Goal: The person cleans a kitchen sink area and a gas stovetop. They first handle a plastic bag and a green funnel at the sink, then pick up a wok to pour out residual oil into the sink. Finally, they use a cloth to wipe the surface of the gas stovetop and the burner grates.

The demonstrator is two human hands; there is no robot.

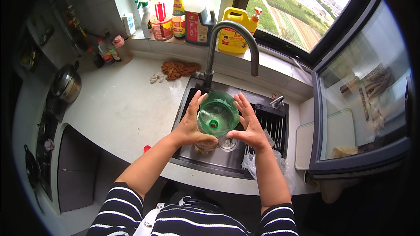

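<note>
Over the sink [192,152], my left hand [191,124] and my right hand [253,127] cup a round, see-through green plastic vessel [225,110] from both sides. It narrows like a funnel to a small dark spot in the middle, circled in green. My left fingers point up along its left side, and the thumb lies across its near side. On the right, my fingers are spread beside the rim and the thumb is near its lower edge. Below my left thumb shows a brownish patch; I cannot make out whether it belongs to the same vessel.
A curved grey faucet [236,24] arches behind the vessel. Right of the sink lie a black drain rack [267,124] and a crumpled clear plastic bag [280,170]. Brown cloth [179,70] rests on the counter [127,91]. Several bottles and a yellow jug [234,35] line the windowsill.
</note>
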